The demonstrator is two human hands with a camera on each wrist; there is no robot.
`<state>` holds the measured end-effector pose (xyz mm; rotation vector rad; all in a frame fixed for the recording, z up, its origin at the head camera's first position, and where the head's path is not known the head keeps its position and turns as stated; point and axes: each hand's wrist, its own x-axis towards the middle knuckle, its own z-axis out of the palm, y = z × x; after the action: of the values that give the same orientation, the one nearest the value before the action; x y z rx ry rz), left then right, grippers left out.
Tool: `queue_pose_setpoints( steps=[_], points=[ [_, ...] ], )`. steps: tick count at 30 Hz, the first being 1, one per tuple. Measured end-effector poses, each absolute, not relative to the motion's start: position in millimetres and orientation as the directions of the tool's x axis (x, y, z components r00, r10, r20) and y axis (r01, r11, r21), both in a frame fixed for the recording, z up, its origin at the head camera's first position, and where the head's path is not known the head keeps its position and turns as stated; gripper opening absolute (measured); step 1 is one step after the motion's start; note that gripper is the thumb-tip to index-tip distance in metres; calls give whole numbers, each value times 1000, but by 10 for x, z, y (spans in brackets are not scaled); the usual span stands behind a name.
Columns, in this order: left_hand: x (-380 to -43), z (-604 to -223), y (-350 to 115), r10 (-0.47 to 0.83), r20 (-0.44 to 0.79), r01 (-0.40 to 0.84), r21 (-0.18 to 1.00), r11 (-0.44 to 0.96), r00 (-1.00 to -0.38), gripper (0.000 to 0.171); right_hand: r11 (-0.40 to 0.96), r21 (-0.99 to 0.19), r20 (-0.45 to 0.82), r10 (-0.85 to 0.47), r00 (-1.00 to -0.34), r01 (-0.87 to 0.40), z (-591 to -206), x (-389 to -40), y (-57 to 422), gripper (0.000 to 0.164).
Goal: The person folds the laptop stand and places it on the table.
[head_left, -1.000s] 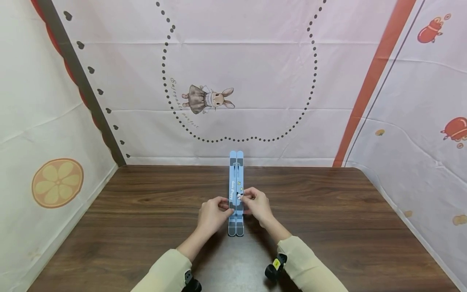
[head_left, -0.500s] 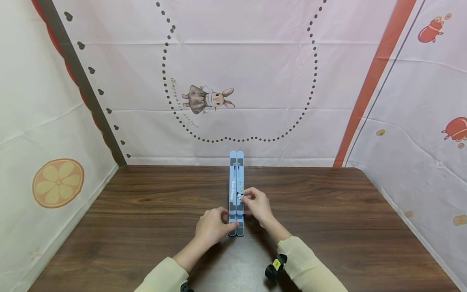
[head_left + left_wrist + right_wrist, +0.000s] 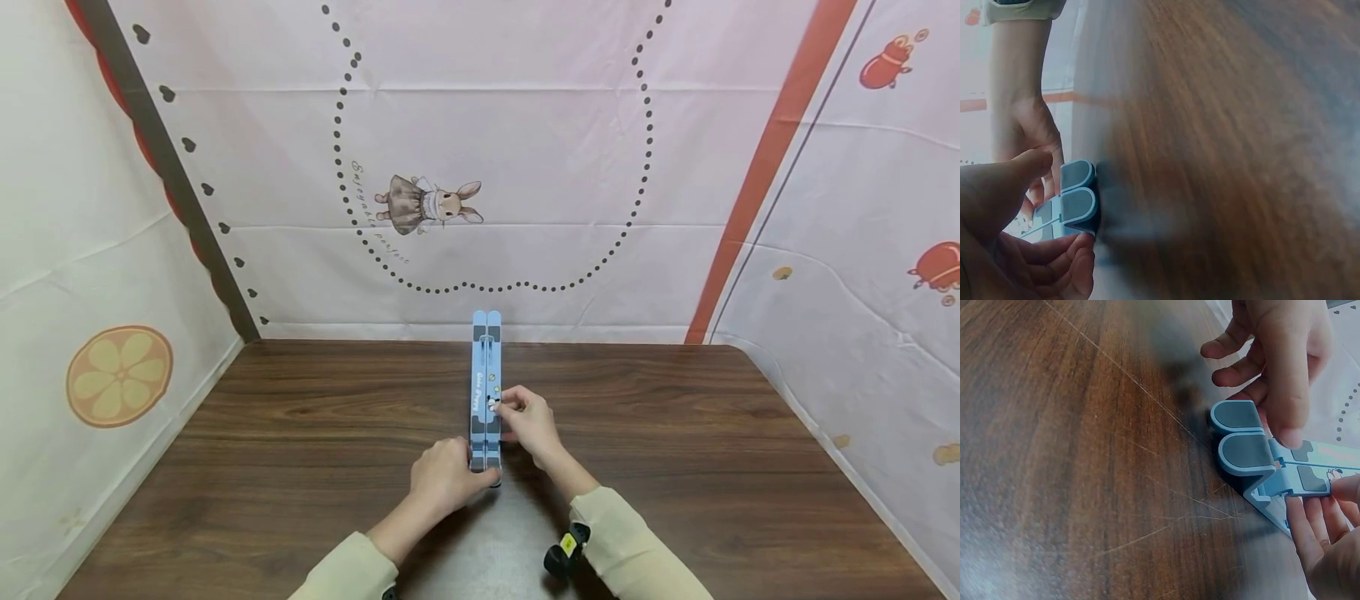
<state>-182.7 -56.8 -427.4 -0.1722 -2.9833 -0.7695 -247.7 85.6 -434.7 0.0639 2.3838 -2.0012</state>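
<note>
A folded light-blue laptop stand (image 3: 480, 383) with grey pads lies lengthwise on the table, its two bars side by side. At its near end my left hand (image 3: 444, 479) has its thumb across the bars and curled fingers along the left side. In the left wrist view, the thumb and fingertips of the left hand (image 3: 997, 219) bracket the rounded hooked ends of the stand (image 3: 1079, 203). My right hand (image 3: 531, 423) pinches the right bar around its middle, thumb on top. In the right wrist view, the fingers (image 3: 1307, 531) reach beneath that bar.
The brown wooden table (image 3: 300, 400) extends around the stand. Behind it hangs a white printed cloth (image 3: 525, 167), with more cloth at both sides. A black wrist camera (image 3: 564, 552) sits at the right sleeve.
My left hand has slid along the stand toward its near end, the thumb now across the end. The right hand keeps its pinch, and the stand lies in the same place.
</note>
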Motion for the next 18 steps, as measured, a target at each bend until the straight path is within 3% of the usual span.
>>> queue_pose_setpoints(
  steps=[10,18],
  points=[
    [-1880,-4291,-454,53,56,70,381,922,-997,59,171,-984,-47,20,-999,50,-4341,-2466,848,13],
    [-1924,-4305,-446,51,55,67,357,932,-997,56,171,-984,-47,17,-999,50,-4353,-2475,854,13]
  ],
)
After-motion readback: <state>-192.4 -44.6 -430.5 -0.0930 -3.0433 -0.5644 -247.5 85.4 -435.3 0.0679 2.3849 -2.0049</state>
